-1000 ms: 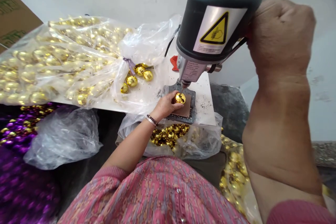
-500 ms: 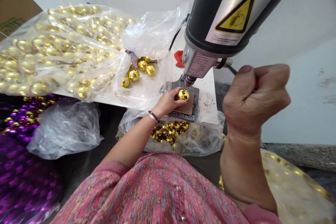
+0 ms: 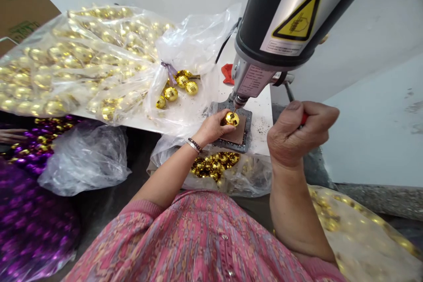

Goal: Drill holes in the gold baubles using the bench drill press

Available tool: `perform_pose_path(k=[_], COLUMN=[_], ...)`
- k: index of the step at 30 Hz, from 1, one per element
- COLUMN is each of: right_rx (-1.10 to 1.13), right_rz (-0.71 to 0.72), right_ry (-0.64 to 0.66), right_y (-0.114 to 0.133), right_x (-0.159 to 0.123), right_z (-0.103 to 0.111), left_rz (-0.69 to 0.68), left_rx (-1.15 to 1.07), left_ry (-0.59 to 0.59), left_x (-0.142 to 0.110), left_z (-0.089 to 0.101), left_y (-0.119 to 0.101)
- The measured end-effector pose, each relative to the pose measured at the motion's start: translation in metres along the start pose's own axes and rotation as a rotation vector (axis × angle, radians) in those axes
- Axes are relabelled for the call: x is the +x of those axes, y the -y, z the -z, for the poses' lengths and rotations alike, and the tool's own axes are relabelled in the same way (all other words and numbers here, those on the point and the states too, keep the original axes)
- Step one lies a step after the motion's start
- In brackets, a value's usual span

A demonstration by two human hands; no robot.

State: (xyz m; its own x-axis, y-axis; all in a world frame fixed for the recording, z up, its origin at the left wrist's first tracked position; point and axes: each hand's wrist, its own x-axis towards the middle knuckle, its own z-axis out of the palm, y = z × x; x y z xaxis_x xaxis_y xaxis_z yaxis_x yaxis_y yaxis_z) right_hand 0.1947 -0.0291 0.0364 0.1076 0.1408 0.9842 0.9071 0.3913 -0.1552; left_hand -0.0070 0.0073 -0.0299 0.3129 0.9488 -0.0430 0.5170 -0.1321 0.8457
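My left hand (image 3: 214, 128) grips a gold mirror-faceted ball (image 3: 232, 119) between thumb and fingers, low over the brown pad on the drill press base (image 3: 248, 134). Straight above the ball is the bit of a drill press (image 3: 254, 68); whether its tip has entered the ball I cannot tell. My right hand (image 3: 299, 132) is wrapped in a fist around the red-ended feed lever (image 3: 290, 92) at the machine's right side. Dark crumbs are scattered around the base.
A large clear bag of gold balls (image 3: 82, 61) covers the table's left, with several loose gold balls (image 3: 171, 94) at its mouth. Below the table edge sits an open bag of gold balls (image 3: 214, 165). Purple balls (image 3: 33, 224) fill the lower left, where another person's hand (image 3: 12, 135) shows.
My right hand has moved left and slightly down with the lever. The left hand keeps the ball under the bit. Another person's hand has come into view at the left edge.
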Motion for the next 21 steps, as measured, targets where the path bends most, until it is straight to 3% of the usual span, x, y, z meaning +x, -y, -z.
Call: perform_pose_path(k=[9,12,17,21], right_rx=[0.049,0.073,0.014,-0.134], right_rz=[-0.041,-0.053,-0.136,-0.297], right_ry=[-0.017,-0.02,-0.007,0.148], right_y=[0.006,0.009,-0.002,-0.018], right_x=[-0.022,-0.016,0.049,0.102], right_z=[-0.003,-0.001,-0.012,-0.03], left_rz=[-0.015,-0.015,-0.034,-0.091], left_rx=[-0.027,-0.021,-0.018,0.014], left_ry=[0.011,0.006,0.001,0.04], left_x=[0.0,0.0,0.0,-0.008], left_z=[0.0,0.001,0.001,0.002], left_y=[-0.001,0.0,0.002,0.004])
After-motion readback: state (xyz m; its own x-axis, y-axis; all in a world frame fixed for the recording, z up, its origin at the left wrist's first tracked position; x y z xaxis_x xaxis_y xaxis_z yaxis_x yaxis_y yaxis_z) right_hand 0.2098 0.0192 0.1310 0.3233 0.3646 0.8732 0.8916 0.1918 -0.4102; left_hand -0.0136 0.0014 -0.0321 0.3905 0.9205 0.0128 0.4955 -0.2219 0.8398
